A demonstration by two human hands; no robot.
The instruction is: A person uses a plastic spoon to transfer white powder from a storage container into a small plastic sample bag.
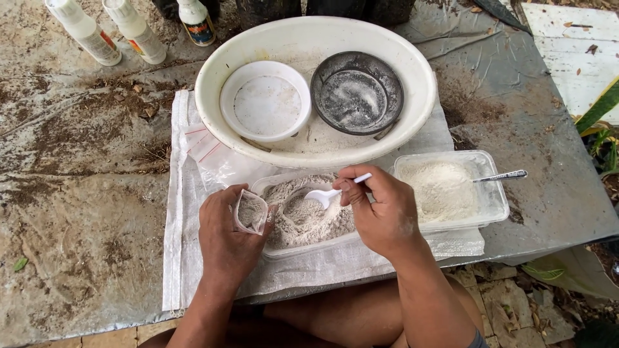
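Note:
My left hand (225,232) holds a small clear plastic bag (250,211) open, partly filled with grey powder, at the left edge of a clear tub of grey powder (303,222). My right hand (380,209) grips a white plastic spoon (325,195), its bowl dipped into the powder in that tub. A second clear tub (496,200) with paler powder sits to the right, a metal spoon (503,176) resting in it.
A large white basin (412,122) behind the tubs holds a white bowl (265,100) and a dark metal bowl (356,92). Empty zip bags (206,149) lie on a white woven sack (177,258). Three bottles (135,29) stand at the back left. Dirt covers the grey tarp (77,193).

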